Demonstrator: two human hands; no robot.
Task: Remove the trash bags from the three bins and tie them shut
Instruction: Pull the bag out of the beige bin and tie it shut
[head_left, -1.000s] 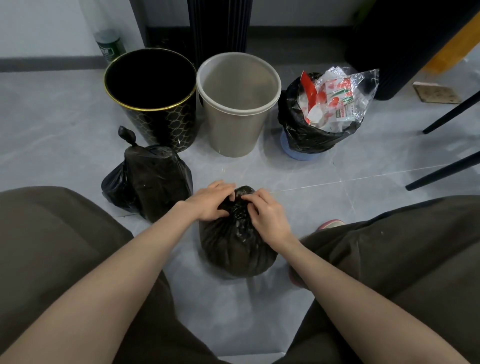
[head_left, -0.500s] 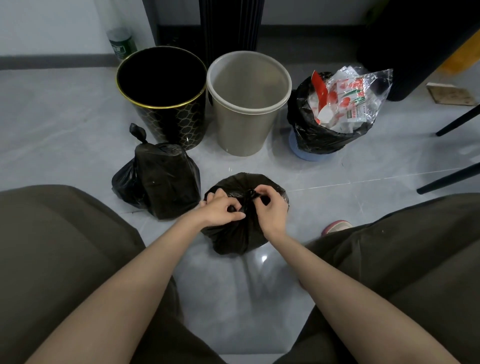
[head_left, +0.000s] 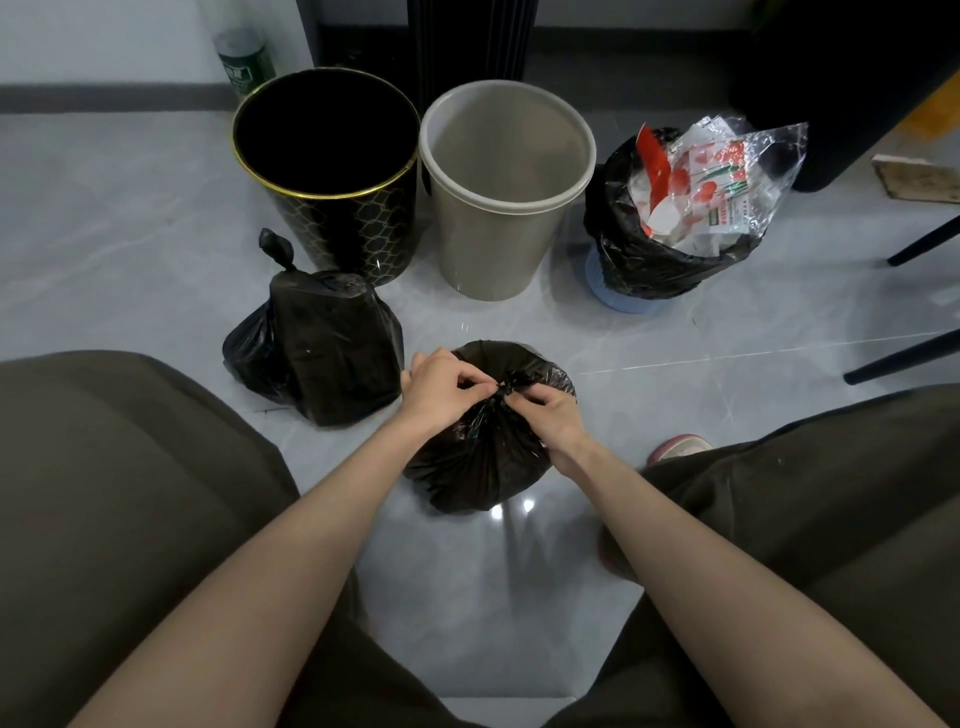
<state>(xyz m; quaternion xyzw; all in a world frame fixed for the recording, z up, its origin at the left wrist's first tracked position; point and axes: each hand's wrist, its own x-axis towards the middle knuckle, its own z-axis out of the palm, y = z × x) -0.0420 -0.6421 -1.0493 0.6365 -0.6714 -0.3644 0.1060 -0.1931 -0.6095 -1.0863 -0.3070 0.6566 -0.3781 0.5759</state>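
item, second of three: we are knotting the crinkled black plastic trash bag, left hand and right hand both pinching its gathered neck; next, cinching tight.

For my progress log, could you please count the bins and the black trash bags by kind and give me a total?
Bins: 3 (black bin, beige bin, blue bin)
Black trash bags: 3 (tied bag, bag being tied, open bag)
Total: 6
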